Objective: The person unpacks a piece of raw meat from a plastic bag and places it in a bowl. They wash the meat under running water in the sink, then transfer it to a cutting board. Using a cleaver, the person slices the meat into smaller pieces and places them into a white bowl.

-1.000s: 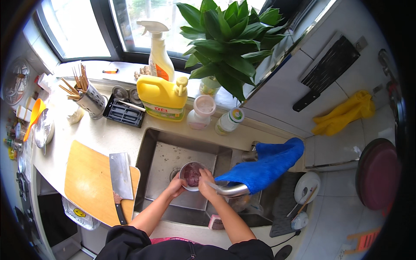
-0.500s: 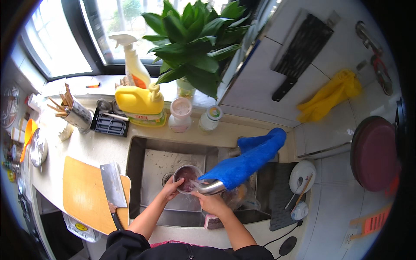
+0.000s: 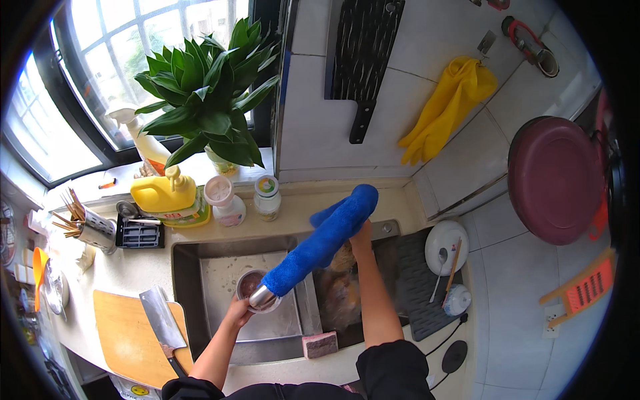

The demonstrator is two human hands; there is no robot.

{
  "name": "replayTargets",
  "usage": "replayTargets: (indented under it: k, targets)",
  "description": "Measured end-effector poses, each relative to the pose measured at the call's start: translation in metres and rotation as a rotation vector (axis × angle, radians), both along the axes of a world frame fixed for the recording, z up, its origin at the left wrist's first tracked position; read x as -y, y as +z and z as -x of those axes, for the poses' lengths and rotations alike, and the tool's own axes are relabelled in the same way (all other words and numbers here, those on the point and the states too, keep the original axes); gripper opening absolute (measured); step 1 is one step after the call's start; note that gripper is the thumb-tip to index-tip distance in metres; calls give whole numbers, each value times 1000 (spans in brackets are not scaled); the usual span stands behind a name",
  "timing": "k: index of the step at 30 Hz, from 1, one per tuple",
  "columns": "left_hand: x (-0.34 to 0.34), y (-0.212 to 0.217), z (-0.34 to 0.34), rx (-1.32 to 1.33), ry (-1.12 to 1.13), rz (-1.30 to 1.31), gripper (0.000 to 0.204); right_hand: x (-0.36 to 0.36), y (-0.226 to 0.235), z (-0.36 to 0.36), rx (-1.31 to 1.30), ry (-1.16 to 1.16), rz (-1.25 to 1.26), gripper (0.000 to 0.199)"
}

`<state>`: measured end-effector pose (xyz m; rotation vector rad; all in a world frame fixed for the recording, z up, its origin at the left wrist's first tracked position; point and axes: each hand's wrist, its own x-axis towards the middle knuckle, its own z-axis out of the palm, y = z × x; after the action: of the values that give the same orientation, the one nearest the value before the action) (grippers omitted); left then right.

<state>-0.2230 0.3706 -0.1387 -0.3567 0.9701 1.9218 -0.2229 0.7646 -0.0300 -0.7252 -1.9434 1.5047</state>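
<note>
My left hand (image 3: 240, 312) is closed on the rim of a small round bowl (image 3: 245, 285) with reddish-brown contents, low in the left sink basin. Over the bowl hangs the bare metal end of the faucet spout (image 3: 262, 297), hiding part of it. A blue cloth sleeve (image 3: 320, 250) wraps the rest of the spout. My right hand (image 3: 362, 237) reaches to the far side of the sink, beside the sleeve at the faucet's base. Its fingers are hidden behind the blue cloth, so what they touch does not show.
Brownish food, blurred, lies in the right basin (image 3: 343, 293). A pink-and-white sponge (image 3: 320, 345) sits on the sink's near edge. Left, a cleaver (image 3: 160, 323) rests on a wooden cutting board (image 3: 120, 333). Bottles and a yellow jug (image 3: 163, 193) line the back; a plate (image 3: 447, 243) stands right.
My right hand has left the bowl and reached away to the faucet's base. My left hand still holds the bowl under the spout. The whole view has turned toward the right.
</note>
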Motion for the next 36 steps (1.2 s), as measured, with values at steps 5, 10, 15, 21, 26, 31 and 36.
replayTargets:
  k: [5, 10, 15, 21, 26, 31, 36]
  targets:
    - [-1, 15, -4, -36, 39, 75, 57, 11, 15, 7, 73, -70, -135, 23]
    - [14, 16, -5, -107, 105, 213, 54, 46, 73, -24, 54, 41, -289, 28]
    - [5, 26, -13, -232, 128, 256, 56, 172, 53, -84, 589, 564, -67, 20]
    - [-7, 51, -22, -410, 87, 430, 64, 265, -23, -58, 493, 464, -484, 40]
    - [4, 80, -26, -654, 46, 577, 63, 284, -36, -45, 757, 505, -345, 44]
    - [7, 110, -31, -745, 28, 605, 66, 304, -43, -63, 528, 433, -488, 52]
    - [16, 127, -39, -890, -14, 674, 70, 309, -33, -63, 597, 412, -599, 49]
